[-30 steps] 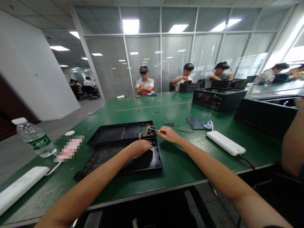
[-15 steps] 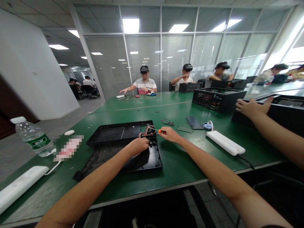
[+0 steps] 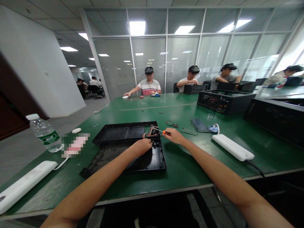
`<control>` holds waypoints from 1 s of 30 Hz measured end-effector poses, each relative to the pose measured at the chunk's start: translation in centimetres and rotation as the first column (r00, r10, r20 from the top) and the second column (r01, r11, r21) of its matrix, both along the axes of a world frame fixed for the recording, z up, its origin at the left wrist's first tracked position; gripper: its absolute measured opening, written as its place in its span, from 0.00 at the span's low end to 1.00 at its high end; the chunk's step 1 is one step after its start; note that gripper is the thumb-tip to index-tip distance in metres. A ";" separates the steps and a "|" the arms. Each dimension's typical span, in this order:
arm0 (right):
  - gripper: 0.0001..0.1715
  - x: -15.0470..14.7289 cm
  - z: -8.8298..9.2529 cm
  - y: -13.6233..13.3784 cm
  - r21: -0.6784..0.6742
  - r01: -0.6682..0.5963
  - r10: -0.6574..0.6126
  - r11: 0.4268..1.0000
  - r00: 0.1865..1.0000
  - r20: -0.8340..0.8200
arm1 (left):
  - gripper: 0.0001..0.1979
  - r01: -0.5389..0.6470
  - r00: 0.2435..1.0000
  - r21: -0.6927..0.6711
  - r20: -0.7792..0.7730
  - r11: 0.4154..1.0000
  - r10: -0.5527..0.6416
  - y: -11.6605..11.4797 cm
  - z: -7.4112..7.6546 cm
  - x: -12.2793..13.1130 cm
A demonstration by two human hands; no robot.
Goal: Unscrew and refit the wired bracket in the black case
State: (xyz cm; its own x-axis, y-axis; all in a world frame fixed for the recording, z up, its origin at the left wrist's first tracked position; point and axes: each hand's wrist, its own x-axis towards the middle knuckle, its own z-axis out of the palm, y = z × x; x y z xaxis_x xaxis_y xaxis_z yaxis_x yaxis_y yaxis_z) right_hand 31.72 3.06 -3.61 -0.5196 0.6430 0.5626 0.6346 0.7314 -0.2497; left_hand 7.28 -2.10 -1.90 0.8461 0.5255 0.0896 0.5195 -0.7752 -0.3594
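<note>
A black plastic casing lies opened out, with its far half [image 3: 135,133] and near half [image 3: 106,155] side by side. Coloured wires [image 3: 146,134] bunch at the right end, where the two halves meet. My right hand [image 3: 176,136] grips a screwdriver [image 3: 167,133] with an orange and black handle, and its thin shaft points left over the wires. My left hand [image 3: 143,147] rests over the near half beside small black parts [image 3: 156,144]. Its fingers are pinched together; whatever they hold is too small to make out.
Right of the casing are a white power strip [image 3: 232,147], a pixelated blue item [image 3: 201,125] and dark scraps [image 3: 172,124]. Black computer cases [image 3: 224,101] stand at the far right. A water bottle [image 3: 46,134] and another white strip [image 3: 28,182] are at left. People sit opposite.
The view has shifted slightly, moving the scene to the right. Another person's hand has left the black case at right. My hands stay at the casing's right end, screwdriver still held.
</note>
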 end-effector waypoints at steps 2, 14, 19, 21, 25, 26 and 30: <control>0.11 -0.1 -0.1 0.1 -0.030 -0.023 0.023 0.999 1.000 -0.014 | 0.09 -0.003 1.000 -0.017 -0.007 1.000 0.003 -0.2 0.2 0.0; 0.11 -1.6 -0.9 -0.6 -0.236 -0.077 0.067 0.969 0.996 -0.054 | 0.07 -0.007 0.998 0.030 0.068 1.000 0.004 -0.4 1.1 0.1; 0.08 -2.1 -1.0 -0.6 -0.232 -0.091 0.081 0.968 0.995 -0.055 | 0.07 0.092 0.963 -0.177 0.265 0.980 -0.042 1.1 3.0 1.1; 0.08 -2.1 -1.0 -0.6 -0.222 -0.091 0.083 0.971 0.995 -0.047 | 0.06 0.111 0.951 -0.255 0.309 0.960 -0.028 2.0 3.5 2.1; 0.07 -1.6 -0.6 -0.4 -0.191 -0.088 0.084 0.978 0.996 -0.029 | 0.02 0.101 0.921 -0.364 0.385 0.926 0.051 3.3 2.8 3.6; 0.06 -1.4 -0.5 -0.4 -0.183 -0.091 0.087 0.979 0.996 -0.028 | 0.02 0.087 0.911 -0.384 0.405 0.919 0.083 3.5 2.4 3.8; 0.06 -0.7 0.1 -0.3 -0.145 -0.096 0.092 0.985 0.995 -0.035 | 0.01 0.053 0.865 -0.407 0.475 0.912 0.162 3.5 0.9 4.1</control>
